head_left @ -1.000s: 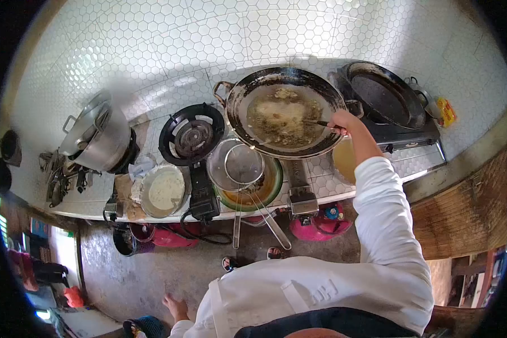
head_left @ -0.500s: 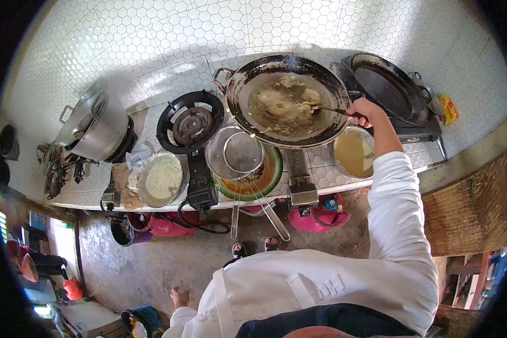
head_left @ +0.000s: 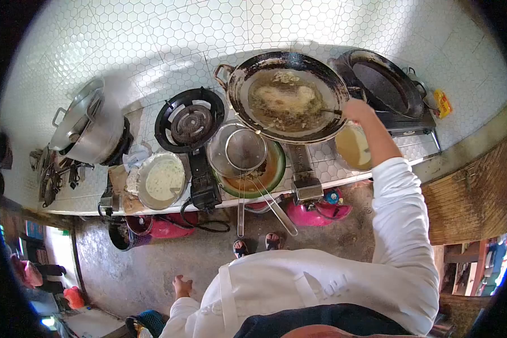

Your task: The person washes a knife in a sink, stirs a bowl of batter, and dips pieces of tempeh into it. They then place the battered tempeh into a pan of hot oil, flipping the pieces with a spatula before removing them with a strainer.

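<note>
My right hand (head_left: pixel 355 109) is closed on the handle of a dark cooking utensil (head_left: pixel 333 111) at the right rim of a large blackened wok (head_left: pixel 235 104). The utensil's far end is in the oil, and its shape is hidden. Pale battered food (head_left: pixel 281 98) floats in the bubbling oil, with small loose bits around it. Below my right forearm stands a bowl of yellowish liquid (head_left: pixel 352 147). My left hand (head_left: pixel 182 286) hangs low by my side over the floor, empty, fingers apart.
Two long-handled strainers (head_left: pixel 246 149) rest over a green-rimmed basin (head_left: pixel 277 186). Left of them are a bare burner (head_left: pixel 190 124), a bowl of white batter (head_left: pixel 164 181) and a big aluminium pot (head_left: pixel 98 138). A black pan (head_left: pixel 386 84) stands right of the wok. Pink gas cylinders (head_left: pixel 315 214) sit below.
My right hand has shifted slightly left and down along the wok's rim, with the utensil drawn back from the food toward the right edge. The food now lies more compact in the oil.
</note>
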`<state>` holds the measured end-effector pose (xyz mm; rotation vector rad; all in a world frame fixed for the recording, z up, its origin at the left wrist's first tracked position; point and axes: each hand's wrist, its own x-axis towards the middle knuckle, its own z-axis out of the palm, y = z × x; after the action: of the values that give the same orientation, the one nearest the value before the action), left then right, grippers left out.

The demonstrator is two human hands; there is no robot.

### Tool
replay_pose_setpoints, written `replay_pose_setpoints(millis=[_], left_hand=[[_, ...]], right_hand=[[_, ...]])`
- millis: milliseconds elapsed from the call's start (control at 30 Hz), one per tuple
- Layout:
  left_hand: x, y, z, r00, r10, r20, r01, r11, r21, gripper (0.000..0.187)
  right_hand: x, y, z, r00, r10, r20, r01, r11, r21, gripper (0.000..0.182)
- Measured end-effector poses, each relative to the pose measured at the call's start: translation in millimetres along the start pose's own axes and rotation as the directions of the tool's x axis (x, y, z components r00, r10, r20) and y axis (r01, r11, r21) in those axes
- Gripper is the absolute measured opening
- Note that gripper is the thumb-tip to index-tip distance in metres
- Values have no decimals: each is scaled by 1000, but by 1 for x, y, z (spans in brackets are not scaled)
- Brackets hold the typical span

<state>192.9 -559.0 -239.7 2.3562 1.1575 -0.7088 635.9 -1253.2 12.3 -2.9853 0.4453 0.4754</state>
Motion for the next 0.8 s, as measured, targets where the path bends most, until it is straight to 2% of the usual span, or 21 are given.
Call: replay_pose_setpoints(millis=[67,100,133,267,333,400,467,533,567,633,667,700,767,800], left_hand=[[-6,14,-12,1000,2,15,-2,1000,5,59],[-6,17,-16,1000,0,29,0,1000,8,59],[0,14,-16,1000,2,28,-2,1000,10,59],[22,5,-16,997,73,-7,-73,997,17,60],[30,0,-17,996,91,-11,-90,996,5,61],[42,-13,-14,990,140,1,-140,990,-12,62],[38,-5,-23,993,114,15,-113,993,-13,62],[40,-6,-27,996,82,30,-82,997,-11,62],[47,-10,-25,994,104,22,-104,995,11,62],[60,-16,-23,992,125,18,-125,992,34,62],[66,-19,-22,991,129,23,-130,991,43,62],[70,-21,-22,991,133,29,-135,990,51,62],[68,-14,-25,990,139,31,-140,988,63,62],[68,-12,-27,989,144,31,-146,986,75,62]], right_hand=[[-11,-11,5,989,-146,19,147,988,-40,25],[-29,-21,4,995,-72,72,55,975,217,23],[-52,-34,0,990,-15,142,-52,888,456,23],[-64,-32,13,995,-3,96,-53,814,578,22],[-69,-19,14,998,-42,44,5,777,630,20],[-79,-7,8,999,-24,40,-6,777,629,23],[-88,2,-1,999,-6,38,-19,777,629,26],[-92,9,-8,1000,15,25,-25,868,496,24],[-94,9,-12,999,17,27,-28,868,496,24],[-100,8,-22,999,24,-29,-10,912,410,15],[-99,3,-30,999,10,-41,-3,987,160,17],[-100,-3,-35,999,11,-40,-4,987,158,17],[-107,-25,-44,957,66,-281,-108,985,-138,25],[-137,-60,-64,958,155,-240,-182,979,-94,27]])
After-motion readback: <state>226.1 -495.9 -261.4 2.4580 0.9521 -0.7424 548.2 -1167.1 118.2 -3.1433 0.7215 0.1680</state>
